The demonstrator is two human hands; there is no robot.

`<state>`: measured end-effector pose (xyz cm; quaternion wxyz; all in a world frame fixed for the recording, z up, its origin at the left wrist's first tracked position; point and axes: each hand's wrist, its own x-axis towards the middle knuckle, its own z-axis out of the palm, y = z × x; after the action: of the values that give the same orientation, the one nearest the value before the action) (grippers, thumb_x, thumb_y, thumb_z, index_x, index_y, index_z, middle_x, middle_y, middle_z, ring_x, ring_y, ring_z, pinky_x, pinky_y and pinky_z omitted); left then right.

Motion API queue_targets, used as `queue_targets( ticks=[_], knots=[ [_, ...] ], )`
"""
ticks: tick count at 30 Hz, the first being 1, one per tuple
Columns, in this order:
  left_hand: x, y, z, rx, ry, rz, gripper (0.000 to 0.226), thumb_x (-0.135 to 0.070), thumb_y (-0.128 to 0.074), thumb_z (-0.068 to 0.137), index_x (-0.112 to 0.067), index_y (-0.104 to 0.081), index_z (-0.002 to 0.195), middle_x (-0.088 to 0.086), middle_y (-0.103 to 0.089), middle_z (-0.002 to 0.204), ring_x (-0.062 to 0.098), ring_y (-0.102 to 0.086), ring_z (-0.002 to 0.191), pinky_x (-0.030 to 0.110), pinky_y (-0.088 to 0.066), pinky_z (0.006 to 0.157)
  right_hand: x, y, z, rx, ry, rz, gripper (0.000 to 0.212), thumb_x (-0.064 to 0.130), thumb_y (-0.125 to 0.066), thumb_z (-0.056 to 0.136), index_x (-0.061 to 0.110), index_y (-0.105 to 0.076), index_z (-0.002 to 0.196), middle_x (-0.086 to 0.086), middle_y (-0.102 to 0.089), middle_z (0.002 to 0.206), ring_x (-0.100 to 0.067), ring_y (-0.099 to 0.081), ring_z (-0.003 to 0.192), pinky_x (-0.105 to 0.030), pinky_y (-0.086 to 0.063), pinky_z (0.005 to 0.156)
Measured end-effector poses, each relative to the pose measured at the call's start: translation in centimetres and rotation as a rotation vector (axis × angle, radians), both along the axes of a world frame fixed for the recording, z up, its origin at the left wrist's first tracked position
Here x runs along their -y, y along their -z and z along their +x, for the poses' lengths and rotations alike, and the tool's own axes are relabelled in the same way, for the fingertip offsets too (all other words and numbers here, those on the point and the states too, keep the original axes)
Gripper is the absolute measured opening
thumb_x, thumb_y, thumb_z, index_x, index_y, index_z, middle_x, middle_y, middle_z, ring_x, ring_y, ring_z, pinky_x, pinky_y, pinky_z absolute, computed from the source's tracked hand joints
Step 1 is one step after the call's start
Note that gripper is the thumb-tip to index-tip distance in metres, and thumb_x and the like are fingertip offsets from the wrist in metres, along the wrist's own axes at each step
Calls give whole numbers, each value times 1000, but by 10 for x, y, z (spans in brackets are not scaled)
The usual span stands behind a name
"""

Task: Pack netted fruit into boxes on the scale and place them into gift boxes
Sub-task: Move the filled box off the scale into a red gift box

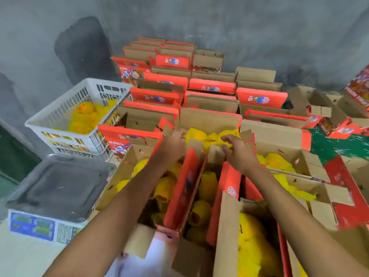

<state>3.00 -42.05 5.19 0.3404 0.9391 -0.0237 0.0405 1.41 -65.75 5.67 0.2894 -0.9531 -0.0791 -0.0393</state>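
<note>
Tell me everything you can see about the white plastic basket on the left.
The white plastic basket stands upright at the left, behind the grey-topped scale and beside the rows of red gift boxes. Its walls are slotted with vertical openings, and its rim is solid. It looks like rigid moulded plastic. Inside lies a heap of fruit in yellow foam netting, filling only the lower part. Neither hand touches it.

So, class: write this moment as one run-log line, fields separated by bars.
step: placing netted fruit in gift box | left hand: grip on fruit | right hand: grip on fruit | scale: bare
</note>
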Motion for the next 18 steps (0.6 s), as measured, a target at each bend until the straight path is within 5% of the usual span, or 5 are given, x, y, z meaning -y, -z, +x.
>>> queue_targets(
  ticks=[4, 9, 11, 14, 18],
  knots=[
    [3, 8, 48, -73, 169, 63, 30, -11, -40, 108, 6, -63, 114, 27, -65, 116, 37, -61, 111, 41, -43, 89, -6, 0, 51, 19, 18, -65, 35, 10, -57, 99, 8, -62, 133, -12, -65, 134, -30, -59, 127, -37, -43, 103],
    [5, 22, 83, -208, 287, 236, 46, -32, -37, 111, 2, -65, 98, 23, -68, 103, 37, -65, 99, 41, -49, 82, -13, -3, 107, -11, 27, -124, 39, 19, -56, 99, 14, -59, 137, -10, -62, 139, -31, -57, 128, -41, -46, 103],
    [4, 27, 88, -132, 300, 268, 46, -36, -40, 110, -3, -63, 89, 18, -67, 94, 35, -65, 93, 37, -43, 70, -12, -5, 123, -7, 58, -122, 39, 22, -56, 99, 17, -59, 137, -11, -63, 138, -33, -57, 127, -43, -48, 102],
    [2, 28, 98, -18, 348, 281, 43, -36, -43, 109, -4, -70, 99, 11, -66, 98, 26, -62, 95, 35, -41, 73, -12, -5, 144, 39, 61, -152, 36, 24, -56, 100, 16, -61, 134, -12, -64, 134, -35, -58, 125, -44, -49, 99],
    [-1, 33, 107, -262, 458, 288, 46, -42, -51, 105, -15, -67, 71, -3, -57, 60, 16, -55, 55, 31, -35, 52, -8, -3, 169, 29, 40, -252, 39, 25, -57, 100, 11, -58, 136, -13, -62, 137, -37, -56, 125, -45, -48, 99]
  ],
)
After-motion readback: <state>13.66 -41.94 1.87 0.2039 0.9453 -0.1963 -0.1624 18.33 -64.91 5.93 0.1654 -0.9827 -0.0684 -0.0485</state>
